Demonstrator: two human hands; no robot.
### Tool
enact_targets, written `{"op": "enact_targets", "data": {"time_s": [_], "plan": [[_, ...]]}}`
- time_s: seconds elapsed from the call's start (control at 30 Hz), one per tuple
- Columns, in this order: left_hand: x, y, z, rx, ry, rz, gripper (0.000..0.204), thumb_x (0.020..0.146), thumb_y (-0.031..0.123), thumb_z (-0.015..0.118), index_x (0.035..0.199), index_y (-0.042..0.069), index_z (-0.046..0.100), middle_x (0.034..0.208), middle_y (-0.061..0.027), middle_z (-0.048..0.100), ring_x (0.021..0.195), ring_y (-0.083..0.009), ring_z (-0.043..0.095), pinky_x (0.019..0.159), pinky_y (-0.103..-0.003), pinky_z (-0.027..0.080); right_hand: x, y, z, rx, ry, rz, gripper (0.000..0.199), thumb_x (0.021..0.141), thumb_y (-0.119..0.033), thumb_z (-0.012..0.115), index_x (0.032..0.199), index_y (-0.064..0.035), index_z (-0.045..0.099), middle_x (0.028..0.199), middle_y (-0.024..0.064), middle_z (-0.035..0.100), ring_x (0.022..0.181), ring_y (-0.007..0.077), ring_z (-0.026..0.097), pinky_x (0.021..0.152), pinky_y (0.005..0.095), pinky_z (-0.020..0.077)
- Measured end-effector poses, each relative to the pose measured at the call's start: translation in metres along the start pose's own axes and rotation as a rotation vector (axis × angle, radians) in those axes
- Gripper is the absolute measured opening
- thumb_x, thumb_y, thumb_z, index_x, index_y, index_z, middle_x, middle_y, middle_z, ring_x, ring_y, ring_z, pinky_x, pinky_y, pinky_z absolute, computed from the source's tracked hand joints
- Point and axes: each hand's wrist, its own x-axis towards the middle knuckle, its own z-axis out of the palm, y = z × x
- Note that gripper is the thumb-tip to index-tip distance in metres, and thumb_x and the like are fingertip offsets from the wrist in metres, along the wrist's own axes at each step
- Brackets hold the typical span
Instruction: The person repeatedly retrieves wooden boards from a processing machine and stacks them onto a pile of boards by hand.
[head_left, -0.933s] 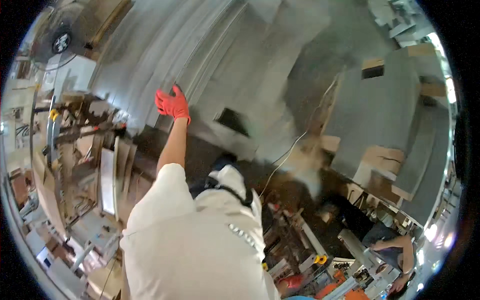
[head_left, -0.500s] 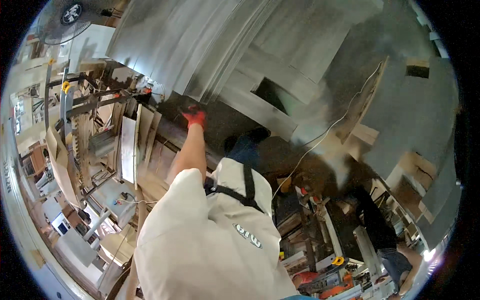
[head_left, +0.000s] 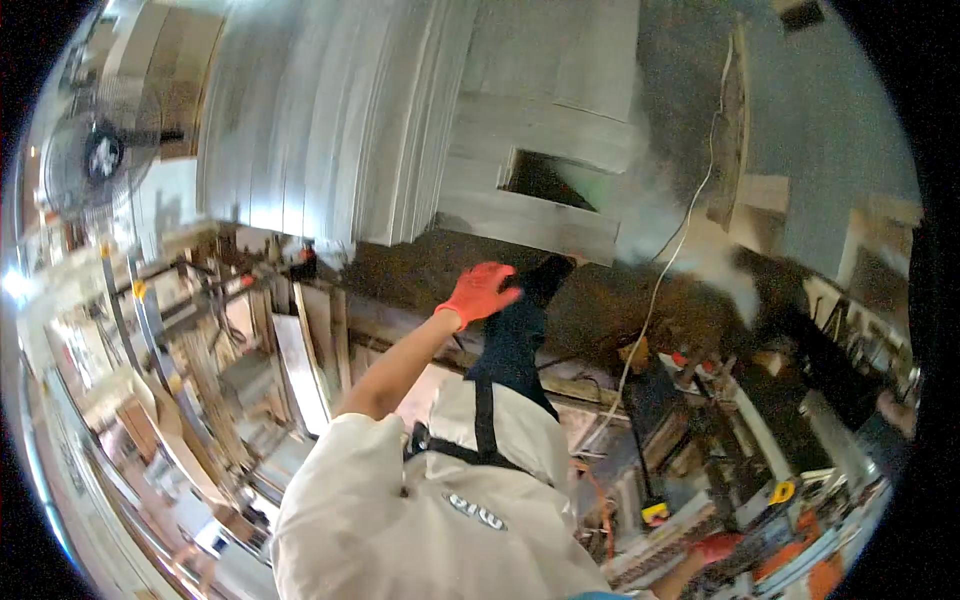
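Note:
My left hand (head_left: 482, 290), in a red glove, reaches out ahead of my body with its fingers apart and nothing seen in them. It hovers over my dark-clothed leg (head_left: 512, 345), short of the stacked grey boards (head_left: 400, 130). Low on the right, my right hand (head_left: 715, 548), also gloved in red, is partly blurred and its fingers do not show clearly. It is nearest to a metal bar clamp (head_left: 690, 515) with yellow ends; whether it touches anything, I cannot tell.
A grey panel with a rectangular cutout (head_left: 550, 180) lies ahead. A white cord (head_left: 690, 220) runs along the right. Wood offcuts (head_left: 300, 350) and clamps crowd the left side, below a fan (head_left: 103, 155). A person's dark-clothed leg (head_left: 850, 360) shows at the right.
My left hand has moved right and back toward my body, away from the edge of the boards. My right hand shows farther right. The whole view has turned.

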Motion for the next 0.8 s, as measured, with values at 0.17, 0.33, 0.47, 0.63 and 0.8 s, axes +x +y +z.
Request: {"op": "enact_targets", "data": {"time_s": [0.17,0.33,0.47,0.63,0.8], "plan": [[0.079,-0.076,-0.112,1.172,-0.251,0.118,0.069,0.09,0.065,0.041,0.145,0.023,0.043,0.155,-0.0094,0.032,0.147,-0.0267,0.017,0.117,-0.061,-0.005,0.011,0.034,-0.051,0.247,-0.276,-0.073,0.061,0.102,-0.04,0.038,0.15,-0.0018,0.03,0.153,0.0107,0.035,0.123,0.0196,0.05,0.093,0.0314,0.0422],[0.105,-0.112,-0.165,1.21,-0.458,-0.101,0.073,0.091,0.068,0.032,0.15,0.026,0.032,0.161,-0.0031,0.016,0.149,-0.0255,0.008,0.117,-0.059,-0.004,-0.004,0.022,0.001,-0.274,-0.105,-0.022,0.061,0.102,-0.039,0.041,0.152,-0.0058,0.027,0.155,0.009,0.031,0.13,0.018,0.044,0.099,0.0296,0.0389],[0.133,-0.081,-0.206,1.485,-0.336,-0.049,0.071,0.093,0.065,0.032,0.151,0.025,0.032,0.161,-0.0039,0.016,0.149,-0.0252,0.008,0.117,-0.057,-0.004,-0.019,-0.001,0.039,-0.589,0.026,0.123,0.06,0.103,-0.037,0.04,0.152,-0.0074,0.025,0.156,0.0097,0.029,0.132,0.0189,0.041,0.102,0.0332,0.0379],[0.152,-0.072,-0.267,1.621,-0.362,-0.129,0.07,0.094,0.063,0.03,0.151,0.024,0.031,0.161,-0.0043,0.018,0.149,-0.0252,0.009,0.118,-0.055,-0.003,-0.013,0.0,-0.024,0.238,-0.248,0.0,0.056,0.102,-0.037,0.041,0.148,-0.0078,0.029,0.151,0.0101,0.032,0.129,0.0206,0.043,0.1,0.0348,0.0389],[0.178,-0.045,-0.321,1.668,-0.212,-0.194,0.075,0.09,0.068,0.033,0.152,0.024,0.03,0.161,-0.0039,0.019,0.149,-0.0264,0.008,0.118,-0.056,-0.004,-0.024,0.016,-0.037,0.318,-0.285,0.048,0.052,0.102,-0.037,0.041,0.144,-0.0083,0.032,0.146,0.0106,0.035,0.125,0.0223,0.045,0.097,0.0364,0.04]]}}
